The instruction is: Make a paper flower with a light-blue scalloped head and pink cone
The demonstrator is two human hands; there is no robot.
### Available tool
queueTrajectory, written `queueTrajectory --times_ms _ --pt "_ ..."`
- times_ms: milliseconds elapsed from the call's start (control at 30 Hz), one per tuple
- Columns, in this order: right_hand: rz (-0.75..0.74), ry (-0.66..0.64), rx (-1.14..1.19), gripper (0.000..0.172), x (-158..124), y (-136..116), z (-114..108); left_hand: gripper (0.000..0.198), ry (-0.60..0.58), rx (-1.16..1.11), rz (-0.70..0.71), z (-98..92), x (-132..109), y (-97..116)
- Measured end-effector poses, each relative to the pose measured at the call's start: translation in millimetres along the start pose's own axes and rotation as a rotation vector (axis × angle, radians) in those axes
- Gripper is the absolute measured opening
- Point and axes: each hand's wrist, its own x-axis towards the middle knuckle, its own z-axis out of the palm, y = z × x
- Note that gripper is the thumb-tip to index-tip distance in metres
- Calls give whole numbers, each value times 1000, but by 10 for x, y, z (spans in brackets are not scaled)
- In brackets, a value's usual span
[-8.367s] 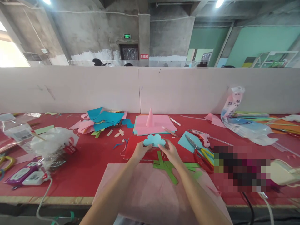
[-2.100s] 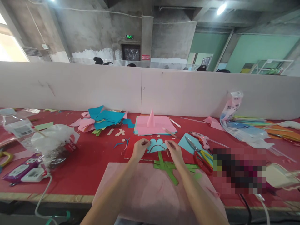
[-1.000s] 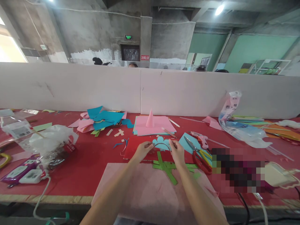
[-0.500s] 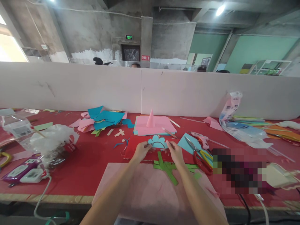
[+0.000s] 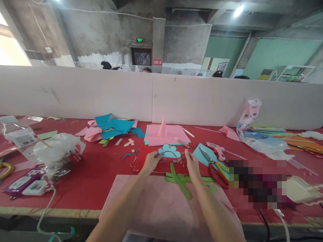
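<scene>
head view, only one. left hand (image 5: 152, 162) pinches the left end of a scalloped light blue paper piece (image 5: 171, 150) between thumb and fingertips. right hand (image 5: 183, 158) sits just beside the piece's right end, thumb and fingers parted, small gap showing between thumb and paper. piece is scalloped edge up, dark curved line across its lower half. it's over a red board (image 5: 144, 150) mid tabletop (image 5: 101, 181); can't tell if it touches the board.

just nearer than the board: green strips (image 5: 182, 185), crossed and overlapping, lying on a big pink sheet (image 5: 161, 208) that reaches past the tabletop's near edge.

beyond the board toward the far edge: pink cone (image 5: 163, 130) standing point up on a sheet stack (image 5: 178, 131), pink on top, light blue below. blue scraps (image 5: 116, 127) left of the stack, near the far edge.

right of the right hand: scissors (image 5: 208, 155), blades toward the far edge, on a light blue sheet (image 5: 198, 155). pink glue gun (image 5: 219, 150) just past them.

left part of tabletop: plastic bag (image 5: 55, 146); purple pack (image 5: 22, 185) closer to the near edge. white partition (image 5: 202, 97) stands along the far edge.
</scene>
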Motion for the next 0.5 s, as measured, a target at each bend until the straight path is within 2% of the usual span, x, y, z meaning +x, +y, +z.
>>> queueTrajectory --times_ms 167,333,500 --pt "-31 -25 -10 38 7 9 19 32 -3 -16 -10 -5 -5 24" --pt "-54 -42 -37 33 -2 26 22 31 -50 -37 -22 3 14 -48" --pt "32 -55 119 30 40 88 11 31 -70 -50 -28 14 24 -74"
